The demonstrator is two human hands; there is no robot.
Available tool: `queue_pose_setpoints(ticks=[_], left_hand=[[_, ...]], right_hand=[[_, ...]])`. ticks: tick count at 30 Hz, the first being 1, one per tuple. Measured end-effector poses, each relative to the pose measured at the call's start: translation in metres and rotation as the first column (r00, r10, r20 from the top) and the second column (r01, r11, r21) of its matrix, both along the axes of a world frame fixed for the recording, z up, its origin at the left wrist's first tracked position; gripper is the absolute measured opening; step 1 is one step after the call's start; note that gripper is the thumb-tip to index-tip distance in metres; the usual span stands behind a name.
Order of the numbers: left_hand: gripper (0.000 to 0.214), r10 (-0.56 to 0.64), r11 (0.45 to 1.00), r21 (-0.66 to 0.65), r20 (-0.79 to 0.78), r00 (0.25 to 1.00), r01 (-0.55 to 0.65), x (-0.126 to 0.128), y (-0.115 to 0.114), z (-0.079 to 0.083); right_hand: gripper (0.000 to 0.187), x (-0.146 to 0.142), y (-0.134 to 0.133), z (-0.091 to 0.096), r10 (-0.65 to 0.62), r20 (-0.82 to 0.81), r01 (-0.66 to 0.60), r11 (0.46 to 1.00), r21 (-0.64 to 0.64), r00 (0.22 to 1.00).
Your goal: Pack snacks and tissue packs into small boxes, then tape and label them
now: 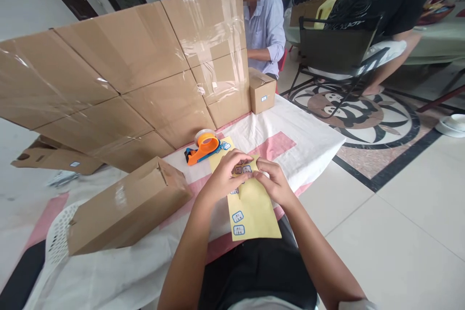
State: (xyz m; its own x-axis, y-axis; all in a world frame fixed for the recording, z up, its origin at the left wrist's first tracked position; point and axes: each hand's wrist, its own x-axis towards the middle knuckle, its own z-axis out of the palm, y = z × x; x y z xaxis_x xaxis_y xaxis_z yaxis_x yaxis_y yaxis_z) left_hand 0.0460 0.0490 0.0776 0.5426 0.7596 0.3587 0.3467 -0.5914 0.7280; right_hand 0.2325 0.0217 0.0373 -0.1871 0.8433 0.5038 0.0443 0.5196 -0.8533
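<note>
A yellow sheet of blue-edged labels [257, 215] with handwriting on them is between my hands, its lower end reaching over my lap. My left hand [227, 174] is curled with its fingers closed on the sheet's upper left part. At the upper right edge, my right hand [274, 181] pinches the same sheet between thumb and fingers. Whether a single label is between the fingertips cannot be made out. Just beyond my left hand, an orange tape dispenser [203, 150] lies partly over another yellow label sheet [217, 161].
Taped cardboard boxes [145, 77] form a wall across the table. A long carton [127, 206] lies at left by a white perforated basket [58, 232]. A small labelled box [262, 94] stands at the wall's right end. People sit beyond, one on a folding chair [336, 51].
</note>
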Motion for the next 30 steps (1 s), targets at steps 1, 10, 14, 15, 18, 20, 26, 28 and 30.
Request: queue_pose_setpoints(ticks=[1, 10, 14, 15, 18, 20, 26, 28, 30], left_hand=[[0.023, 0.002, 1.0, 0.002, -0.019, 1.0, -0.002, 0.0, -0.002, 0.001], [0.017, 0.082, 0.99, 0.122, -0.129, 0.988, -0.066, 0.003, -0.015, 0.009], [0.011, 0.066, 0.997, 0.036, -0.083, 0.994, -0.063, 0.004, -0.019, 0.01], [0.012, 0.064, 0.998, 0.023, -0.085, 0.994, -0.062, 0.003, -0.019, 0.01], [0.012, 0.074, 0.997, 0.035, -0.065, 0.995, -0.072, 0.001, -0.021, 0.009], [0.01, 0.105, 0.992, 0.073, 0.017, 0.994, -0.106, -0.003, -0.022, 0.005], [0.015, 0.377, 0.926, -0.151, 0.344, 0.86, -0.346, -0.019, -0.035, -0.012], [0.027, 0.445, 0.893, -0.249, 0.36, 0.82, -0.376, -0.025, -0.042, -0.013], [0.032, 0.476, 0.873, -0.293, 0.341, 0.811, -0.389, -0.03, -0.049, -0.012]], right_hand=[[0.039, 0.001, -0.001, 0.0, 0.0, -0.002, 0.0, 1.0, 0.017, 1.0], [0.038, 0.004, -0.008, 0.004, -0.005, -0.007, 0.005, 0.999, 0.047, 1.0], [0.038, 0.004, -0.01, 0.004, 0.007, -0.019, -0.006, 0.999, 0.038, 1.0], [0.038, 0.003, -0.011, 0.004, 0.011, -0.019, -0.01, 1.0, 0.025, 1.0], [0.036, 0.003, -0.014, 0.001, 0.015, -0.019, -0.016, 0.999, -0.039, 1.0], [0.035, 0.006, -0.009, -0.004, -0.023, -0.021, 0.02, 0.992, -0.124, 1.0], [0.025, 0.03, 0.052, -0.011, -0.347, 0.336, 0.464, 0.795, -0.39, 0.876], [0.013, 0.033, 0.064, -0.003, -0.458, 0.434, 0.603, 0.742, -0.294, 0.776], [0.021, 0.025, 0.057, 0.01, -0.512, 0.383, 0.597, 0.79, -0.142, 0.769]])
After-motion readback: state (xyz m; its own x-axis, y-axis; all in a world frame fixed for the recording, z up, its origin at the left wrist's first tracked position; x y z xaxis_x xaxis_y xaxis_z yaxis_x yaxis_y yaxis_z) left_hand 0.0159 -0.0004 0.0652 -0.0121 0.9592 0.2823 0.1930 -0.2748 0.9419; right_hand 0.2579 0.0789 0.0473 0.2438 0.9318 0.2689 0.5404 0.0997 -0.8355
